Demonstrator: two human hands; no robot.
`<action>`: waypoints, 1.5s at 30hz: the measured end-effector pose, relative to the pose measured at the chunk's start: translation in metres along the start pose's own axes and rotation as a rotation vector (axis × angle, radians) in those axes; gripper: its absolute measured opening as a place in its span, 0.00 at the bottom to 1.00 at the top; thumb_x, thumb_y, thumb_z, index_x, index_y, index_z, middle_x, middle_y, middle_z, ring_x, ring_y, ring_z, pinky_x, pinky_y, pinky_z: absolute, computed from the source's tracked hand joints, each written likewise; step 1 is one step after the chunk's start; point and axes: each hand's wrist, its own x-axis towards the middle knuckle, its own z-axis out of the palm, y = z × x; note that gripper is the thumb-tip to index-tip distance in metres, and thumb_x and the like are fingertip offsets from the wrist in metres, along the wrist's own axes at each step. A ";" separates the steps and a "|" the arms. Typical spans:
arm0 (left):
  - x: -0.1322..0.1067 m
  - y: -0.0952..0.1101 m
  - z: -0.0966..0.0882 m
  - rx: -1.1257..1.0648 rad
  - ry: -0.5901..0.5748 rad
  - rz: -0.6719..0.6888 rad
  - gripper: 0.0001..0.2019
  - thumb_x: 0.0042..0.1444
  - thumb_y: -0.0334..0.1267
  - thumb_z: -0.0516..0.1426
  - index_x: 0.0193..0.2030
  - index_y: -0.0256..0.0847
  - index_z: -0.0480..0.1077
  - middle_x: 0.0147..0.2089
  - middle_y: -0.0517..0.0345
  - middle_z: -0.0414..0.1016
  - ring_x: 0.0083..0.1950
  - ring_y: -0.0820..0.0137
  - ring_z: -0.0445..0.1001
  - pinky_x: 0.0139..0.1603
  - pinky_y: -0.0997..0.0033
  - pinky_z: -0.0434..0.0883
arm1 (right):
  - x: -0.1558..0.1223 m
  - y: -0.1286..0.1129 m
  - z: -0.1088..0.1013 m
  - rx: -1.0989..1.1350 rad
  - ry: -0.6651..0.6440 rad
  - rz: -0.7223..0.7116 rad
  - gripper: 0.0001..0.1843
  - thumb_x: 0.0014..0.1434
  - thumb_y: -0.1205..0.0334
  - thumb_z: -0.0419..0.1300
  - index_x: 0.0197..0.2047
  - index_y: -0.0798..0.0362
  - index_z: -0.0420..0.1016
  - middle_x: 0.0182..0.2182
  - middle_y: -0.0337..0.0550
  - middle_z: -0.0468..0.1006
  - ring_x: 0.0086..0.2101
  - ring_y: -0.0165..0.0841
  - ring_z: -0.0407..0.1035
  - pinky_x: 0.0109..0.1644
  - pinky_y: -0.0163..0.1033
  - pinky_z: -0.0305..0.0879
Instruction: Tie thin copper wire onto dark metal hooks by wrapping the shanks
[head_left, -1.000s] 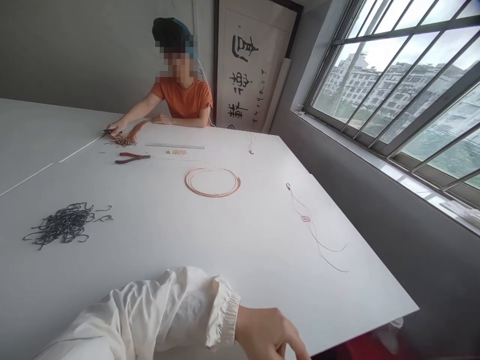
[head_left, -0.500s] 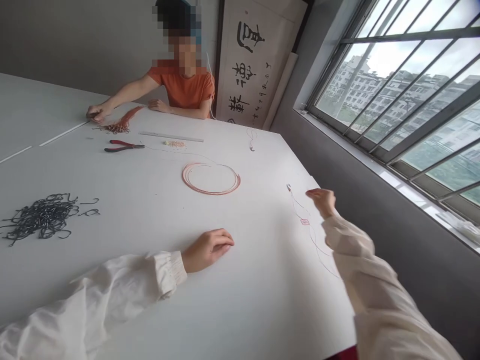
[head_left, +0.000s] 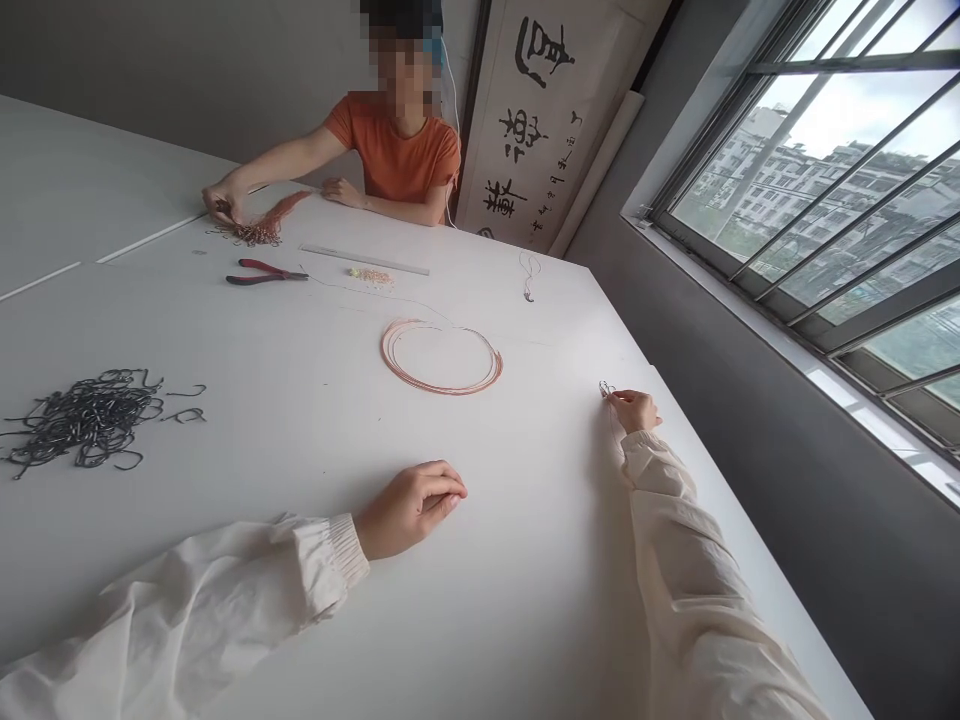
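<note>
At the table's right side, my right hand pinches at a small metal fishing hook that pokes out past the fingertips. A thin reddish line runs from there down along my sleeve; the exact grip is partly hidden. My left hand rests on the white table, its fingers curled together with nothing visible in them. Between and beyond my hands lies a loose coil of copper-coloured line. A heap of dark fishing hooks lies to the far left.
Across the table, a person in an orange shirt reaches to a bundle of reddish lines with hooks. Red-handled pliers, a ruler, small beads and another hooked line lie farther back. The table edge drops off at right.
My right hand has come down beside the hook on the table, its fingertips now at it. The line and small red tag are now mostly covered by my arm. My left hand stays put.
</note>
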 end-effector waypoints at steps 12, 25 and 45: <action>-0.001 0.001 0.000 0.020 0.005 0.006 0.11 0.66 0.37 0.51 0.44 0.42 0.76 0.44 0.54 0.75 0.36 0.73 0.72 0.37 0.73 0.71 | 0.004 -0.014 0.009 -0.010 0.008 -0.043 0.17 0.66 0.55 0.59 0.53 0.56 0.71 0.51 0.49 0.73 0.49 0.39 0.71 0.53 0.51 0.70; -0.005 0.005 0.003 0.189 0.068 0.081 0.11 0.63 0.36 0.55 0.49 0.41 0.75 0.51 0.51 0.73 0.50 0.68 0.74 0.53 0.68 0.74 | -0.022 -0.071 0.007 0.084 -0.002 -0.283 0.18 0.66 0.54 0.58 0.54 0.56 0.70 0.51 0.49 0.73 0.50 0.40 0.70 0.55 0.53 0.67; 0.068 -0.061 -0.077 0.715 0.370 -0.105 0.24 0.65 0.43 0.47 0.63 0.31 0.65 0.73 0.38 0.50 0.74 0.47 0.43 0.71 0.42 0.46 | -0.248 -0.034 0.014 0.111 -0.036 -0.805 0.29 0.65 0.51 0.52 0.66 0.51 0.57 0.67 0.53 0.59 0.66 0.46 0.52 0.66 0.56 0.49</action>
